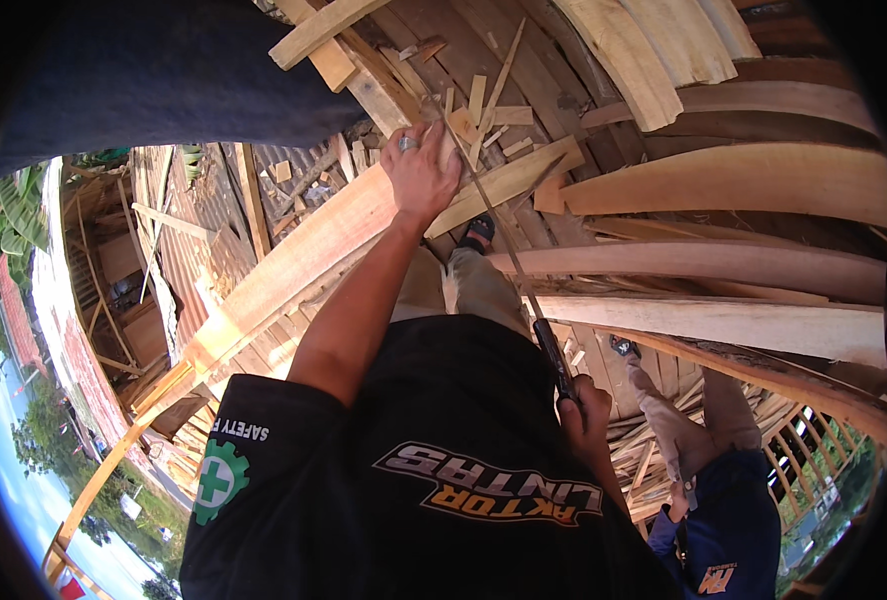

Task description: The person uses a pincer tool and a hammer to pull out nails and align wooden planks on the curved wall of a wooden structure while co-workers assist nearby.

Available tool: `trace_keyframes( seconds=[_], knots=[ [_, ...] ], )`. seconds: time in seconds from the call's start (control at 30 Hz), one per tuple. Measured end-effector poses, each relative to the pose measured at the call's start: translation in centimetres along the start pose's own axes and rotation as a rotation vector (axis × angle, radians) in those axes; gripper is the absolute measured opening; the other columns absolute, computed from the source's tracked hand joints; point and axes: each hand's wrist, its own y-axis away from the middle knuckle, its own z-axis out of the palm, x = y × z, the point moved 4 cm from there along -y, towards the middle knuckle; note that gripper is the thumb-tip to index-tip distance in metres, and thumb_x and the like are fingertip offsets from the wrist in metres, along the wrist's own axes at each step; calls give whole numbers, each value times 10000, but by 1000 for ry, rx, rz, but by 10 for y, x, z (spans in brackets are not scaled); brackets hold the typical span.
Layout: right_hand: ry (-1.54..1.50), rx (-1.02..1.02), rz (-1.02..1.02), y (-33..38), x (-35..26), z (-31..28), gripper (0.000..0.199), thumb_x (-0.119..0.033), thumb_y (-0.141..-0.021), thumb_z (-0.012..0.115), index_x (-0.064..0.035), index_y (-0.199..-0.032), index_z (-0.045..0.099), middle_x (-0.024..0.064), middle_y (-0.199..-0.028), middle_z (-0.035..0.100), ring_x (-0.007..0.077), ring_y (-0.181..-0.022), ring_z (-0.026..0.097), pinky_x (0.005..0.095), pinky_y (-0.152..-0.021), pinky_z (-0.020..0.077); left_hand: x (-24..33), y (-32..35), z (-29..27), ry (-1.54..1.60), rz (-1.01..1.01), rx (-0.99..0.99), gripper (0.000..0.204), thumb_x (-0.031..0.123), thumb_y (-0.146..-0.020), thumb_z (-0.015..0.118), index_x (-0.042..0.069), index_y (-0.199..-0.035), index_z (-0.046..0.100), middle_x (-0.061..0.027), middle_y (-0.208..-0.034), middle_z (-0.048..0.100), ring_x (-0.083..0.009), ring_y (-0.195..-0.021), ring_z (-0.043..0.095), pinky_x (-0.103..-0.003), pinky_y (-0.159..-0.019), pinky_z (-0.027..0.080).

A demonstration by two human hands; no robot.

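Left hand (426,172) half-curled on plank (314,242), hold unclear; right hand (588,408) wraps long-bladed tool (551,356). I'd steer it clear of left hand.

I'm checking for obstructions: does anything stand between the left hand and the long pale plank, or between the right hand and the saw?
Nothing visible does: the left hand lies directly on the long pale plank, near its end, and the right hand is around the saw's black handle.
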Motion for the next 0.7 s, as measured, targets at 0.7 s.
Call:
trace_keyframes(
  seconds=[0.7],
  knots=[
    [21,17,13,-6,-31,-5,264,-201,-878,576,-30,-734,436,122,-540,392,285,-432,449,373,-459,331,0,-1,-1,8,5,-16,507,288,-800,634,125,-1279,609,-145,-1286,571,-383,-1274,391,-521,-1086,236]
  ],
)
